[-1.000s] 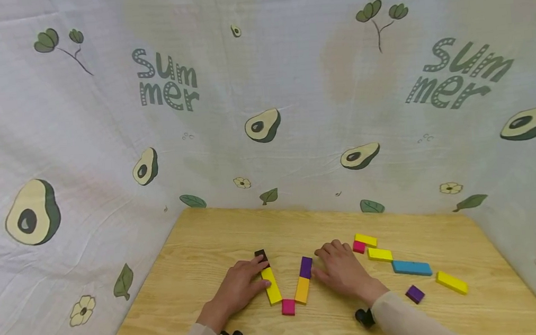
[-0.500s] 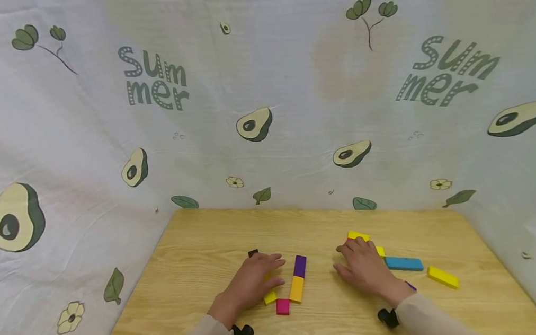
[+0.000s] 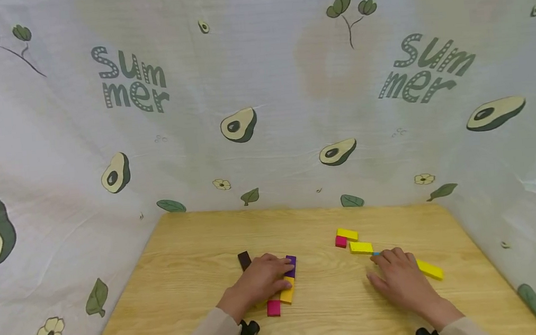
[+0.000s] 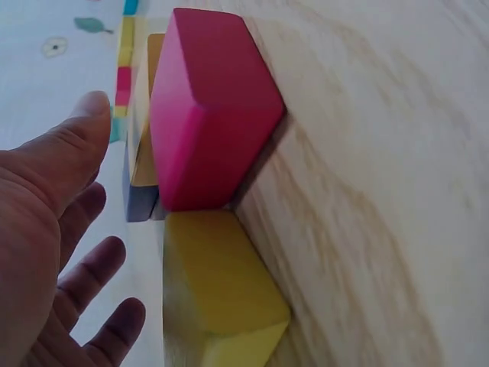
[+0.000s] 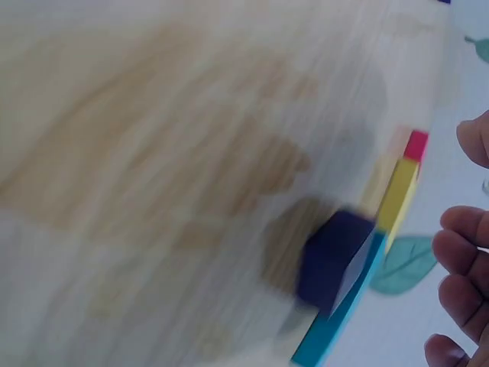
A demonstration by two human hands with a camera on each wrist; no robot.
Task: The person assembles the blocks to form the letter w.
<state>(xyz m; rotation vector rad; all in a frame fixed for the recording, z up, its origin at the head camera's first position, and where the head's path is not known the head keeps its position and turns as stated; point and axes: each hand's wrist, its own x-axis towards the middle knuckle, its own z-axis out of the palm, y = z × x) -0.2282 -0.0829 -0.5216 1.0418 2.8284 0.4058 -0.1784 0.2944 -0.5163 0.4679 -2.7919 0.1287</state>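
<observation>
My left hand point(image 3: 261, 280) is over a V of wooden blocks, its fingertips at the purple block point(image 3: 291, 259) and the orange block point(image 3: 286, 296). Below it lies a pink block point(image 3: 273, 309); a black block point(image 3: 245, 260) shows beyond. The hand hides most of a yellow block point(image 4: 221, 267), seen in the left wrist view. No block sits between the spread thumb and fingers there. On the right, my right hand point(image 3: 402, 281) hovers with fingers apart over a blue block point(image 5: 336, 321) and a small purple block point(image 5: 332, 260), holding nothing.
Beyond the right hand lie two yellow blocks point(image 3: 361, 247) and a red-pink one point(image 3: 340, 241). Another yellow block point(image 3: 430, 270) is to its right. A printed cloth point(image 3: 285, 150) borders the wooden table point(image 3: 197, 237) at the back and sides.
My left hand has shifted right, from the black and yellow blocks to the purple and orange ones. My right hand has moved right, away from the V, to the blue block. The head view has turned slightly.
</observation>
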